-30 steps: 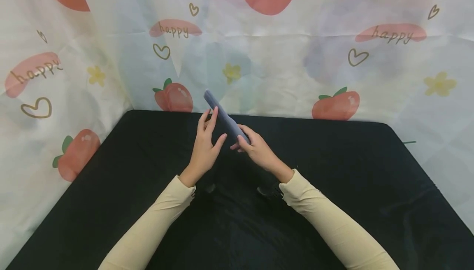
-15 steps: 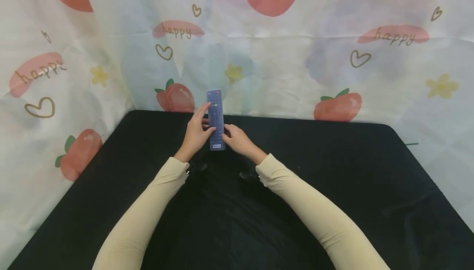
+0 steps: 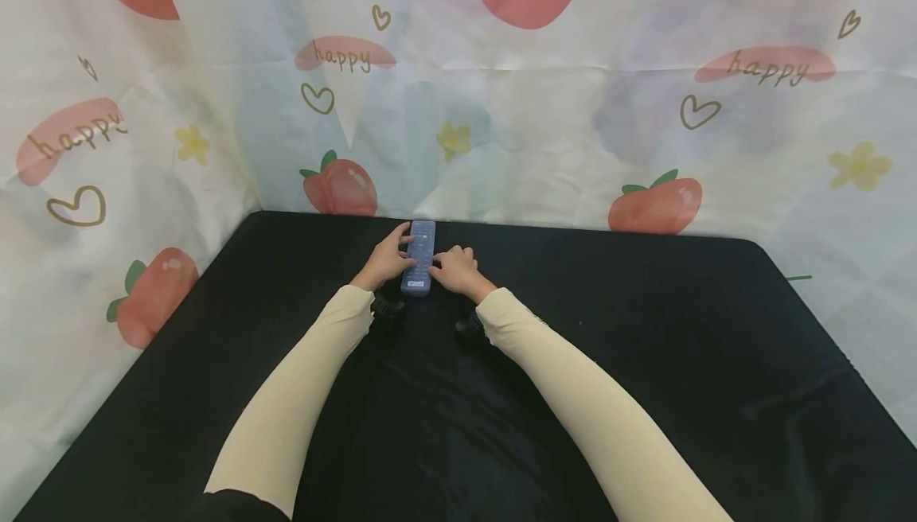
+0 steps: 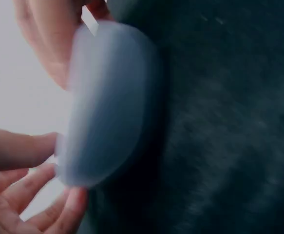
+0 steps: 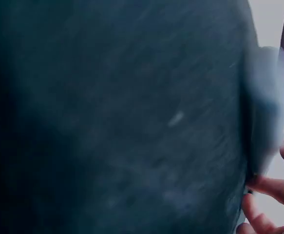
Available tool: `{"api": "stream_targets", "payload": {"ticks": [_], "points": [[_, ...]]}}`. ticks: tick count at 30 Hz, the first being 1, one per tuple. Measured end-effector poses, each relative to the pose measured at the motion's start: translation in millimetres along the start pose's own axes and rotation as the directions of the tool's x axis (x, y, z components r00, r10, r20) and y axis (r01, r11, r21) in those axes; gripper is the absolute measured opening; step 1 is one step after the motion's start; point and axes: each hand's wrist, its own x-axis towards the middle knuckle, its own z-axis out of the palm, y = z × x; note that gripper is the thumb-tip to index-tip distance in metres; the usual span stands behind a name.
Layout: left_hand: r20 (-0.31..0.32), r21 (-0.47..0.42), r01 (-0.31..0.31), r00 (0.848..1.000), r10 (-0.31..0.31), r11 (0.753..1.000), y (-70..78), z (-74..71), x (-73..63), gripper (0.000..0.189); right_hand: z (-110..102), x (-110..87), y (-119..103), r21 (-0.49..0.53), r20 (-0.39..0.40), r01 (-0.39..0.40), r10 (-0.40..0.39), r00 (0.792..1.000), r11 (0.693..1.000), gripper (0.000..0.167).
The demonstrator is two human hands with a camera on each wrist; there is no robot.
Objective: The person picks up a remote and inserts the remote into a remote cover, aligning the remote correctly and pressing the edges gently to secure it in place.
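Note:
In the head view, a long remote control (image 3: 419, 259) in a bluish cover lies button side up at the table's far edge, its far end pointing away. My left hand (image 3: 387, 258) holds its left side, thumb near the lower half and fingers further up. On the right side, my right hand (image 3: 458, 271) grips the edge with thumb and fingers. Seen from the left wrist, the remote's rounded near end is blurred, with fingertips (image 4: 73, 200) of the left hand against it. Whether its underside fully touches the cloth, I cannot tell.
A black cloth covers the table (image 3: 645, 347). Behind and to the left hangs a pale curtain (image 3: 530, 124) printed with strawberries, hearts and flowers. Dark wrist cameras (image 3: 469, 329) sit under the wrists.
One second ago the remote was tilted in the right hand, the left hand beside it. It then turned upright, buttons facing me, between both hands, and has since come down toward the table.

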Motion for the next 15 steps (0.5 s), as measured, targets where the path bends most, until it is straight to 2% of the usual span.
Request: {"api": "stream_targets", "payload": {"ticks": [3, 7, 12, 15], "points": [[0.031, 0.042, 0.001, 1.000, -0.002, 0.999, -6.2, -0.8, 0.3, 0.077, -1, -9.8, -1, -0.024, -0.038, -0.005, 0.004, 0.999, 1.000, 0.044], [0.025, 0.126, -0.028, 0.999, 0.025, 0.992, -13.7, -6.0, -1.6, 0.076, -5, -19.2, 3, 0.001, -0.054, 0.019, -0.019, 0.998, 1.000, 0.043], [-0.009, 0.190, -0.048, 0.999, 0.050, 0.981, -18.4, -16.4, -9.1, 0.074, -14, -27.4, 15, 0.067, -0.005, 0.038, -0.038, 0.999, 0.997, 0.048], [-0.051, 0.283, -0.093, 0.992, 0.112, 0.955, -15.6, -21.9, -17.9, 0.074, -22, -36.4, 24, 0.061, -0.008, 0.051, -0.051, 0.999, 0.997, 0.051]]}}
